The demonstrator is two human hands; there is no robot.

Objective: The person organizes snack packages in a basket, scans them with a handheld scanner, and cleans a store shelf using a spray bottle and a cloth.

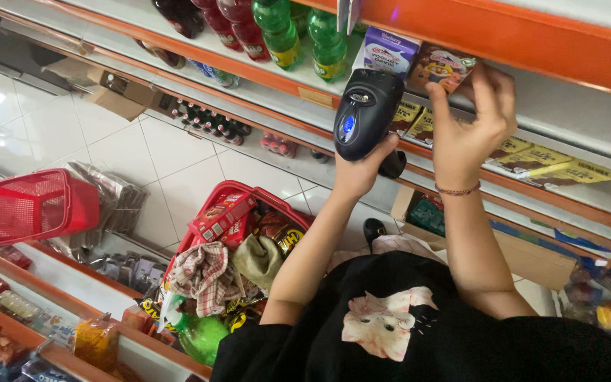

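Currently the left hand is clamped on the black scanner; the right hand, fingers closed, pinches a small carton at the scanner's 3 o'clock. Risk: a tilted carton may misread or slip off the shelf.

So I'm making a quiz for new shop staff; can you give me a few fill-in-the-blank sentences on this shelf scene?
1. The left hand holds a black handheld ____ with a blue light.
2. The right hand has its grip on a small brown ____ at the shelf.
3. The red basket on the floor is full; the other red basket lies on its ____.
4. The bottles beside the cartons are ____ in colour.

Missing words: scanner; carton; side; green
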